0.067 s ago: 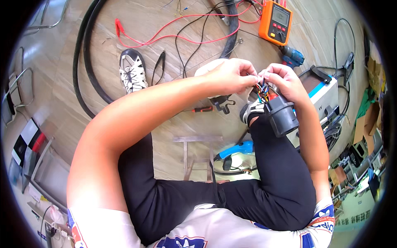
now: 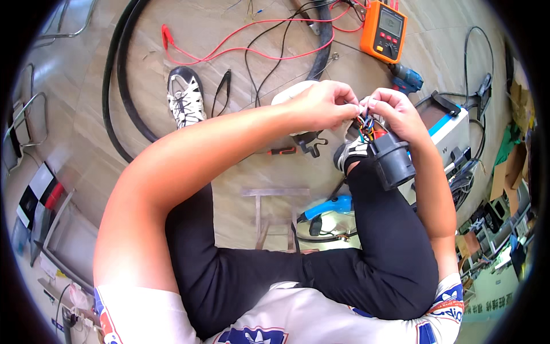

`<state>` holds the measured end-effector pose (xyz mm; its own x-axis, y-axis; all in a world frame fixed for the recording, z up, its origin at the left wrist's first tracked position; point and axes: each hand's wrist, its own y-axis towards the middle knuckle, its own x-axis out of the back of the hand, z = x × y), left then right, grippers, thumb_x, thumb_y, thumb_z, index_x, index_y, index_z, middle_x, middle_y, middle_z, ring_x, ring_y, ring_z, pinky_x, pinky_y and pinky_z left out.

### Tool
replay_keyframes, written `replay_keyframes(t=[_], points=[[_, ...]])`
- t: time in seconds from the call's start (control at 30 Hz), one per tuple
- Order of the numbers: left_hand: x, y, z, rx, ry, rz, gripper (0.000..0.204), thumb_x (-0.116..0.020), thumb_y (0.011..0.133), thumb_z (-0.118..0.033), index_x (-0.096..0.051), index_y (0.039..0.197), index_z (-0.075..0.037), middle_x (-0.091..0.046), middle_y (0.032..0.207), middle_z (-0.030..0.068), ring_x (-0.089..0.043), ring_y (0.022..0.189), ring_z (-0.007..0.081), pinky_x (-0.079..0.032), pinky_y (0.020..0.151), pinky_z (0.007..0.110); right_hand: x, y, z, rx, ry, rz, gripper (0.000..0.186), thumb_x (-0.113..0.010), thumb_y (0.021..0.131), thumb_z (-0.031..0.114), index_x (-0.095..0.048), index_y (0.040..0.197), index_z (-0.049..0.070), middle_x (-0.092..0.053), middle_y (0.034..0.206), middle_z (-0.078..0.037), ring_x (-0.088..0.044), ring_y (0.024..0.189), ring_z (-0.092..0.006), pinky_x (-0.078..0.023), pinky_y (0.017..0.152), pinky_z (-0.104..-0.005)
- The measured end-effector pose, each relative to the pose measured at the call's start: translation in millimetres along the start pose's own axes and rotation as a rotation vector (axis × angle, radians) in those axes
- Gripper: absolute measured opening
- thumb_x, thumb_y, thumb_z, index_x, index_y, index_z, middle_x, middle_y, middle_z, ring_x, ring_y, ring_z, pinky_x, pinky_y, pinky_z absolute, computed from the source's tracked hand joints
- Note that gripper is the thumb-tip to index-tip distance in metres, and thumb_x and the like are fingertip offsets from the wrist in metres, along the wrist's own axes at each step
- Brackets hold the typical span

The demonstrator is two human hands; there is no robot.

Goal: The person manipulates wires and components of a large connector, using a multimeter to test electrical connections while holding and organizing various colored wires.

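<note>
A black cylindrical housing sits over my right knee, with a bundle of thin coloured wires coming out of its upper end. My left hand pinches at the wire ends from the left, thumb against forefinger. Close beside it, my right hand pinches the wires too, its palm side near the housing. The fingertips of both hands almost meet, and what exactly lies between them is too small to make out. Under my left hand is a white rounded object with a black bracket, partly hidden.
An orange meter with red and black leads lies at the far right, near a blue cordless drill. A screwdriver, a blue-handled torch and a thick black cable lie on the floor. A grey-blue case stands right.
The view has shifted very slightly. Both hands keep their pinch on the wires, and nothing else has visibly changed.
</note>
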<state>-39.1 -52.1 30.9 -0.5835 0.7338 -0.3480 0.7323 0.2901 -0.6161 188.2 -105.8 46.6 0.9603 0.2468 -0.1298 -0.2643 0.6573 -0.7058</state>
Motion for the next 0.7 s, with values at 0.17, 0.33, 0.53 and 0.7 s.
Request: replay_keyframes(t=[0.17,0.33,0.53,0.7], points=[[8.2,-0.4,2.4,0.022,-0.196,0.015,0.031,-0.059,0.1,-0.031,-0.065,0.111,-0.003,-0.066,0.086,0.0053,-0.063,0.067,0.0124,-0.053,0.063,0.028,3.2,1.2,-5.4,0.021,0.027,-0.002,0.02,-0.062,0.098,0.02,-0.066,0.093,0.001,-0.067,0.087,-0.002,-0.06,0.084,-0.0076,-0.048,0.08,-0.0259],[77.7,-2.8,32.3,0.006,0.249,-0.34,0.041,-0.055,0.099,-0.04,-0.066,0.104,0.0,-0.069,0.087,0.0129,-0.07,0.073,0.0208,-0.057,0.065,0.037,5.2,0.7,-3.4,0.048,-0.044,0.012,0.019,-0.061,0.098,0.019,-0.064,0.091,0.002,-0.068,0.089,-0.002,-0.06,0.085,-0.0087,-0.048,0.082,-0.0274],[180.7,-51.9,84.1,0.483,0.821,-0.46,0.029,-0.064,0.089,-0.022,-0.068,0.097,0.005,-0.071,0.071,0.0166,-0.071,0.063,0.0245,-0.058,0.065,0.036,4.6,1.3,-7.3,0.048,0.071,0.041,0.019,-0.061,0.098,0.02,-0.064,0.091,0.002,-0.068,0.091,-0.003,-0.063,0.091,-0.0102,-0.049,0.087,-0.0287],[178.6,-56.9,116.5,0.422,1.107,-0.561,0.032,-0.07,0.086,-0.024,-0.066,0.088,0.007,-0.07,0.072,0.021,-0.072,0.067,0.0317,-0.058,0.067,0.041,3.8,1.3,-6.8,0.023,0.091,0.014,0.02,-0.062,0.098,0.022,-0.064,0.091,0.003,-0.068,0.091,-0.002,-0.062,0.09,-0.0097,-0.049,0.088,-0.0281]])
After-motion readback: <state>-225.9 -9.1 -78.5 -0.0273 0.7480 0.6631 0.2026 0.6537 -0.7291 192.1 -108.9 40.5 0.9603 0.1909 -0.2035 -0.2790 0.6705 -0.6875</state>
